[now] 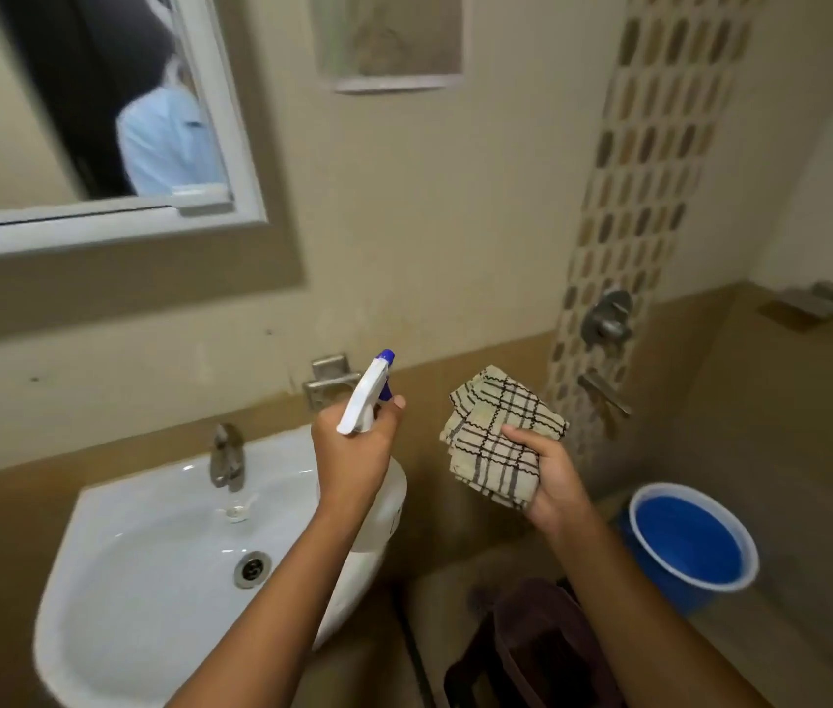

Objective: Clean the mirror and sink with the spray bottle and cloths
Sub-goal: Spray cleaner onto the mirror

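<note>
White plastic, blue-tipped: the spray bottle point(368, 396) is upright in the left hand point(353, 452), fingers wrapped round its neck, forefinger at the trigger, above the right edge of the sink point(148, 544); the right hand point(552, 482) grips a folded checked cloth point(498, 434), thumb pressed across it, fingers curled beneath; the mirror point(72, 120) hangs upper left; a blue bucket point(690, 544) stands lower right.

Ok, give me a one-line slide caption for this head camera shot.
Left hand grips the spray bottle, right hand holds a checked cloth, beside sink and mirror.
</note>
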Action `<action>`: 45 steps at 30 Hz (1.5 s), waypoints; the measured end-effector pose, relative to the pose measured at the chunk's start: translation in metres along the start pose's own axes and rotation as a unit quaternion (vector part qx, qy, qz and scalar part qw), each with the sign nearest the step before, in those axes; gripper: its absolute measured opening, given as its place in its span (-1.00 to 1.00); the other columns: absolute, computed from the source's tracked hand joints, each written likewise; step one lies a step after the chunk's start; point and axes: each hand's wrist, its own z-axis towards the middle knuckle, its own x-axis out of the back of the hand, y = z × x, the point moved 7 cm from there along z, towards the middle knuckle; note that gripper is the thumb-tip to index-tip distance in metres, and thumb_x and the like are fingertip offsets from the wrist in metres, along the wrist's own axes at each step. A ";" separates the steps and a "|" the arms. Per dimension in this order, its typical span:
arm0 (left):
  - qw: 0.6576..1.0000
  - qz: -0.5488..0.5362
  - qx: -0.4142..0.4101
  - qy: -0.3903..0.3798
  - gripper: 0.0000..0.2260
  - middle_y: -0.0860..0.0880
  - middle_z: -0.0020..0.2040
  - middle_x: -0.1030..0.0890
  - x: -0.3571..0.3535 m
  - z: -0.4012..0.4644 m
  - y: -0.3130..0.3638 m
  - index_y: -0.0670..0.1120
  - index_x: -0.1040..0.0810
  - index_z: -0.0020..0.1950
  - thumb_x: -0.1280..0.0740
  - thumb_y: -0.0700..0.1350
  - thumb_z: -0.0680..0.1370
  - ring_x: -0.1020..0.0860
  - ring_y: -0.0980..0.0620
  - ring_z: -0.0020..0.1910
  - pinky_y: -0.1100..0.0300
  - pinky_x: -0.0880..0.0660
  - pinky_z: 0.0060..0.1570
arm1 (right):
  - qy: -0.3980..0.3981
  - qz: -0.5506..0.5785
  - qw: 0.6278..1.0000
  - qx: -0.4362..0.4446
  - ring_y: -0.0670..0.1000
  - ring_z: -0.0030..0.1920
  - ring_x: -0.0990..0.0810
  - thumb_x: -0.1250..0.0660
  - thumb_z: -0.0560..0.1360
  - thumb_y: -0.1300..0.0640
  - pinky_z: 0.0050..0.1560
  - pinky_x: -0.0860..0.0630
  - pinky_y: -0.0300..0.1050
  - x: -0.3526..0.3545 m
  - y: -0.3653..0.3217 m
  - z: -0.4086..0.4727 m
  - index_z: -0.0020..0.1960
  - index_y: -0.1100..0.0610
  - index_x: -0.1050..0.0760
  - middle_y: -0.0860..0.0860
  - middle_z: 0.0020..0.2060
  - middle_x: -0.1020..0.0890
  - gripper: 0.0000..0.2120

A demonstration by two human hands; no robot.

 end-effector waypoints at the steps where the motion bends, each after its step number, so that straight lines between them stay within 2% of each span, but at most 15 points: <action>1: 1.000 -0.001 -0.002 0.015 -0.81 -0.04 -0.47 -0.39 0.018 0.006 0.003 -0.12 -0.52 -0.30 -0.47 -0.12 0.45 -0.36 -0.03 -0.46 0.05 -0.37 -0.39 | -0.014 -0.009 1.000 -0.009 0.23 -0.04 -0.71 -0.27 0.47 0.36 -0.04 -0.62 0.29 -0.018 0.008 0.006 0.17 0.25 -0.54 0.25 0.00 -0.70 -0.71; 6: 0.995 0.007 -0.030 0.098 -0.77 -0.09 -0.43 -0.39 0.117 0.032 0.022 -0.06 -0.46 -0.31 -0.48 -0.09 0.43 -0.36 -0.04 -0.42 0.04 -0.38 -0.40 | -0.067 -0.060 0.996 -0.027 0.28 0.10 -0.66 -0.36 0.35 0.32 0.03 -0.60 0.31 -0.120 0.050 0.025 0.32 0.29 -0.47 0.29 0.13 -0.65 -0.48; 8: 0.992 0.017 -0.049 0.118 -0.80 -0.23 -0.35 -0.42 0.154 0.043 0.030 -0.05 -0.46 -0.25 -0.47 -0.06 0.42 -0.37 -0.11 -0.40 -0.04 -0.41 -0.41 | -0.102 -0.063 0.992 -0.036 0.28 0.10 -0.66 -0.35 0.37 0.32 -0.03 -0.62 0.28 -0.164 0.067 0.028 0.33 0.30 -0.47 0.30 0.15 -0.63 -0.49; 10: 0.987 0.027 -0.067 0.140 -0.77 -0.26 -0.28 -0.45 0.193 0.054 0.041 -0.07 -0.46 -0.18 -0.46 0.00 0.39 -0.36 -0.13 -0.38 -0.13 -0.44 -0.42 | -0.142 -0.073 0.986 -0.041 0.28 0.08 -0.67 -0.33 0.39 0.31 -0.08 -0.63 0.29 -0.208 0.082 0.027 0.32 0.30 -0.47 0.30 0.14 -0.63 -0.52; 13: 0.984 0.021 -0.082 0.158 -0.76 -0.13 -0.34 -0.45 0.240 0.066 0.061 -0.01 -0.50 -0.15 -0.43 0.09 0.33 -0.38 -0.11 -0.39 -0.17 -0.47 -0.40 | -0.200 -0.086 0.975 -0.035 0.32 0.15 -0.62 -0.34 0.41 0.29 -0.03 -0.57 0.39 -0.270 0.097 0.023 0.34 0.27 -0.46 0.31 0.19 -0.60 -0.52; 16: 0.979 0.027 -0.110 0.172 -0.90 0.05 -0.43 -0.45 0.282 0.075 0.084 0.10 -0.57 -0.15 -0.44 0.01 0.38 -0.40 -0.07 -0.41 -0.14 -0.50 -0.37 | -0.231 -0.089 0.969 -0.027 0.30 0.16 -0.62 -0.33 0.44 0.27 0.00 -0.56 0.39 -0.322 0.110 0.019 0.36 0.24 -0.45 0.29 0.20 -0.61 -0.52; 19: 0.975 0.025 -0.119 0.188 -0.91 0.04 -0.49 -0.43 0.312 0.083 0.101 0.04 -0.58 -0.24 -0.44 0.01 0.38 -0.37 -0.06 -0.44 -0.16 -0.50 -0.38 | -0.269 -0.086 0.959 -0.015 0.26 0.10 -0.66 -0.33 0.43 0.25 -0.11 -0.61 0.28 -0.371 0.117 0.011 0.34 0.25 -0.47 0.26 0.15 -0.64 -0.53; 21: 0.973 0.024 -0.120 0.194 -0.84 0.01 -0.51 -0.40 0.329 0.088 0.111 0.00 -0.59 -0.24 -0.43 0.07 0.35 -0.33 -0.06 -0.46 -0.16 -0.47 -0.42 | -0.289 -0.076 0.954 0.007 0.27 0.12 -0.65 -0.33 0.44 0.26 -0.09 -0.62 0.29 -0.400 0.118 0.006 0.31 0.25 -0.49 0.27 0.18 -0.62 -0.56; 25: 0.969 0.037 -0.144 0.199 -0.86 -0.02 -0.51 -0.42 0.350 0.098 0.136 0.00 -0.58 -0.31 -0.47 -0.01 0.39 -0.38 -0.08 -0.47 -0.15 -0.47 -0.43 | -0.321 -0.054 0.945 0.046 0.29 0.26 -0.56 -0.32 0.48 0.26 0.17 -0.54 0.30 -0.452 0.112 0.002 0.37 0.30 -0.44 0.30 0.26 -0.56 -0.54; 28: 0.965 0.048 -0.164 0.199 -0.87 -0.02 -0.50 -0.43 0.355 0.104 0.157 -0.07 -0.61 -0.25 -0.50 -0.05 0.41 -0.40 -0.06 -0.48 -0.12 -0.48 -0.43 | -0.362 -0.045 0.929 0.057 0.25 0.23 -0.58 -0.31 0.49 0.22 0.19 -0.54 0.27 -0.487 0.103 -0.003 0.34 0.27 -0.46 0.28 0.22 -0.59 -0.58; 30: 0.960 0.055 -0.183 0.203 -0.84 0.00 -0.50 -0.42 0.355 0.106 0.173 -0.14 -0.62 -0.20 -0.51 -0.07 0.41 -0.38 -0.02 -0.50 -0.02 -0.43 -0.46 | -0.371 -0.048 0.925 0.070 0.26 0.24 -0.58 -0.36 0.48 0.18 0.20 -0.52 0.31 -0.506 0.095 0.000 0.37 0.28 -0.44 0.29 0.24 -0.58 -0.53; 33: 0.955 0.074 -0.206 0.201 -0.89 0.04 -0.46 -0.46 0.348 0.109 0.193 -0.10 -0.66 -0.10 -0.50 -0.10 0.44 -0.42 0.03 -0.47 0.15 -0.38 -0.41 | -0.384 -0.048 0.919 0.075 0.28 0.29 -0.54 -0.48 0.43 0.07 0.29 -0.40 0.40 -0.530 0.086 0.004 0.43 0.26 -0.37 0.29 0.30 -0.53 -0.34; 37: 0.945 0.095 -0.234 0.209 -0.85 0.09 -0.38 -0.53 0.340 0.114 0.214 -0.11 -0.68 -0.01 -0.48 -0.11 0.45 -0.51 0.10 -0.37 0.24 -0.42 -0.34 | -0.403 -0.040 0.912 0.070 0.30 0.33 -0.49 -0.46 0.48 -0.01 0.34 -0.32 0.43 -0.554 0.077 0.012 0.46 0.21 -0.33 0.28 0.35 -0.49 -0.34; 41: 0.936 0.137 -0.250 0.206 -0.88 0.03 -0.31 -0.58 0.328 0.121 0.225 -0.07 -0.67 -0.03 -0.47 -0.09 0.46 -0.59 0.00 -0.26 0.20 -0.49 -0.30 | -0.397 -0.034 0.914 0.084 0.30 0.35 -0.47 -0.54 0.40 -0.12 0.38 -0.30 0.40 -0.566 0.067 0.017 0.48 0.19 -0.31 0.27 0.37 -0.47 -0.20; 45: 0.920 0.190 -0.272 0.211 -0.89 -0.02 -0.27 -0.61 0.317 0.125 0.233 -0.06 -0.67 -0.06 -0.43 -0.05 0.49 -0.60 0.02 -0.27 0.11 -0.58 -0.28 | -0.401 -0.046 0.911 0.082 0.30 0.34 -0.48 -0.52 0.35 -0.25 0.39 -0.30 0.38 -0.570 0.060 0.024 0.48 0.16 -0.31 0.26 0.36 -0.48 -0.12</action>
